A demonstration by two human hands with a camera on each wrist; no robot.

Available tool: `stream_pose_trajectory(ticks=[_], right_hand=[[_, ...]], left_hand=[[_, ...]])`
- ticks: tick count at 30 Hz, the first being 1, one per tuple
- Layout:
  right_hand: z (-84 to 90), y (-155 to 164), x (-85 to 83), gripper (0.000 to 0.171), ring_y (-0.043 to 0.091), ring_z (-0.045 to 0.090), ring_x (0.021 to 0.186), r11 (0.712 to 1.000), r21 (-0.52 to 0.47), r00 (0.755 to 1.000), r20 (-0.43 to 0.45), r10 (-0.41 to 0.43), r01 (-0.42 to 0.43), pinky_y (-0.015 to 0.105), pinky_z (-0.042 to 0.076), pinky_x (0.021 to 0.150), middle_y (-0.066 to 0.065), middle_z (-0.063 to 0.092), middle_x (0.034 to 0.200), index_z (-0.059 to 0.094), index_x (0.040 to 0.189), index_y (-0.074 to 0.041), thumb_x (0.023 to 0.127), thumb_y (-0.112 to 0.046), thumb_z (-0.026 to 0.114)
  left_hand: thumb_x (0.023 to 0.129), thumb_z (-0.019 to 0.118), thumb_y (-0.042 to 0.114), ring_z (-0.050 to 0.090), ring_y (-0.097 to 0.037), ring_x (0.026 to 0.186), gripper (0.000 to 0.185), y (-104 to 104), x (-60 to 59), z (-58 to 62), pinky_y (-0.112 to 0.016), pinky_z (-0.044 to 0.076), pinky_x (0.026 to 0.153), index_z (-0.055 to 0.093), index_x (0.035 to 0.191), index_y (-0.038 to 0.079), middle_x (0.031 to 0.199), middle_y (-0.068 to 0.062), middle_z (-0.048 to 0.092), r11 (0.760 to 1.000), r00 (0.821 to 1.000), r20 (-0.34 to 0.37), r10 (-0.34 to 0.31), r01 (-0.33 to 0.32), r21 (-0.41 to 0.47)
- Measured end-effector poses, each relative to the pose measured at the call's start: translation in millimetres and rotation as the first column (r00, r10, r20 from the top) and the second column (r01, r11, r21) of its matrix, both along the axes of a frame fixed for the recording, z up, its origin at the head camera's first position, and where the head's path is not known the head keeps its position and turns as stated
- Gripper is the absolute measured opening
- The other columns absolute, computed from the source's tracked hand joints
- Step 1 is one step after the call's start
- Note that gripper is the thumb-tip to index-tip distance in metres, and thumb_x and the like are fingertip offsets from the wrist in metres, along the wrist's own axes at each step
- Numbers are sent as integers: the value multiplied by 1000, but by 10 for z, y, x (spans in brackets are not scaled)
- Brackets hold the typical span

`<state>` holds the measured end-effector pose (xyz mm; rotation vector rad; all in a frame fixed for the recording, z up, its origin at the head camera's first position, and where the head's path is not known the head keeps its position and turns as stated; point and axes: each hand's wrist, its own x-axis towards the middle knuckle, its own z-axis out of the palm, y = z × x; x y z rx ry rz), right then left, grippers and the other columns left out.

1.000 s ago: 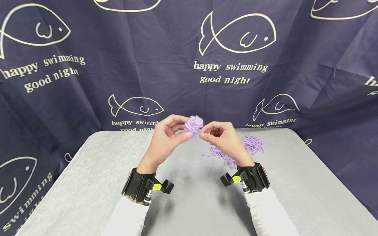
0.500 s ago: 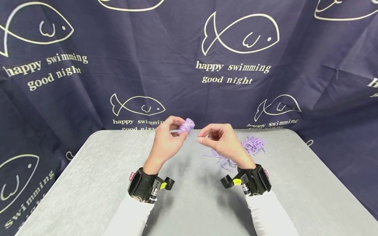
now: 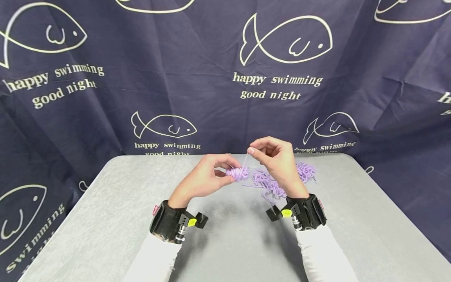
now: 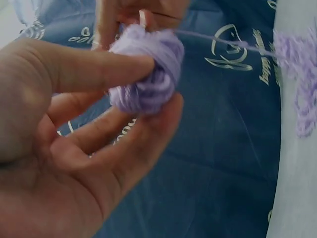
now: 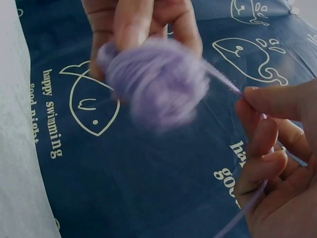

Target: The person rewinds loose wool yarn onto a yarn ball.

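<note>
My left hand [image 3: 211, 176] holds a small ball of purple yarn [image 3: 237, 172] between thumb and fingers, a little above the grey table [image 3: 105, 219]. In the left wrist view the ball [image 4: 148, 74] sits between the thumb and two fingers. My right hand [image 3: 273, 156] is just right of and above the ball and pinches a thin purple strand [image 3: 244, 160] that runs down to it. The right wrist view shows the blurred ball [image 5: 158, 82] and the strand [image 5: 225, 82] passing between my fingertips [image 5: 252, 99]. A loose tangle of purple yarn [image 3: 271, 182] lies on the table behind my right hand.
A dark blue curtain [image 3: 176, 78] printed with fish outlines and words hangs behind the table and around its sides. Black wrist mounts [image 3: 169, 225] sit on both white-sleeved forearms. The table's near half is bare grey surface.
My left hand has lowered the yarn ball toward the table and to the right. My right hand rose slightly and now pulls a strand taut up from the ball.
</note>
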<state>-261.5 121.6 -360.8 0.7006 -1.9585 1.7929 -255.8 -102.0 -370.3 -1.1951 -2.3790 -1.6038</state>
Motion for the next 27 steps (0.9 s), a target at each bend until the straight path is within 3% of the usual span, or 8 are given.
stream_pose_trajectory(ticks=[4, 8, 12, 17, 19, 22, 25, 27], right_hand=[[-15, 12, -28, 14, 11, 46, 56, 1000, 6, 999, 32, -10, 10, 21, 37, 49, 3, 66, 75, 74, 96, 4, 87, -5, 79], [-35, 17, -52, 9, 11, 49, 57, 998, 68, 997, 79, 0, -5, 21, 40, 50, 3, 69, 78, 74, 96, 2, 88, -3, 77], [-47, 10, -51, 6, 12, 51, 56, 981, 190, 993, 114, 19, -41, 22, 41, 49, 7, 68, 75, 75, 94, -2, 89, -4, 77], [-47, -51, -14, 3, 13, 45, 52, 940, 319, 990, 104, 91, -120, 23, 35, 45, 6, 60, 66, 76, 91, -9, 88, -8, 78], [-43, -76, 3, 3, 12, 43, 51, 925, 346, 986, 101, 131, -159, 23, 33, 44, 4, 59, 65, 76, 90, -9, 88, -8, 78], [-40, -103, 25, 3, 10, 41, 50, 907, 367, 978, 101, 181, -205, 23, 31, 43, 1, 61, 67, 76, 89, -8, 87, -7, 78], [-32, -110, 50, 4, 10, 42, 50, 901, 373, 975, 92, 201, -221, 23, 32, 43, 1, 64, 70, 76, 89, -8, 87, -6, 78], [-19, -110, 61, 4, 10, 42, 50, 906, 365, 977, 82, 197, -214, 23, 32, 43, 2, 63, 69, 76, 89, -7, 87, -6, 78]], left_hand=[[84, 71, -13, 69, -22, 96, 29, -1, 30, 35, -42, 61, 84, 69, 111, -2, 106, -9, 69, 980, 992, 42, -119, 111, 167], [82, 69, -18, 68, -22, 99, 33, -5, 51, 72, -38, 61, 83, 63, 114, -12, 110, -13, 66, 927, 984, 71, -164, 129, 353], [81, 66, -22, 66, -21, 102, 35, -2, 46, 96, -31, 59, 87, 59, 114, -15, 113, -10, 66, 854, 991, 68, -118, 66, 516], [81, 63, -22, 65, -18, 98, 37, 8, 37, 114, -24, 56, 84, 65, 109, 2, 107, -5, 70, 734, 987, 155, -49, -70, 675], [81, 63, -22, 65, -15, 94, 38, 17, 22, 112, -22, 56, 81, 65, 106, 6, 102, -2, 71, 703, 981, 192, 0, -136, 698], [81, 67, -21, 64, -13, 91, 33, 26, -6, 97, -22, 57, 78, 65, 106, 1, 96, 0, 70, 699, 968, 217, 129, -244, 672], [80, 72, -17, 65, -15, 91, 30, 23, -29, 71, -22, 58, 76, 64, 107, -6, 98, -6, 69, 735, 938, 187, 291, -345, 583], [81, 72, -15, 66, -20, 92, 30, 16, -36, 54, -23, 59, 76, 63, 109, -8, 101, -12, 68, 770, 922, 149, 358, -382, 511]])
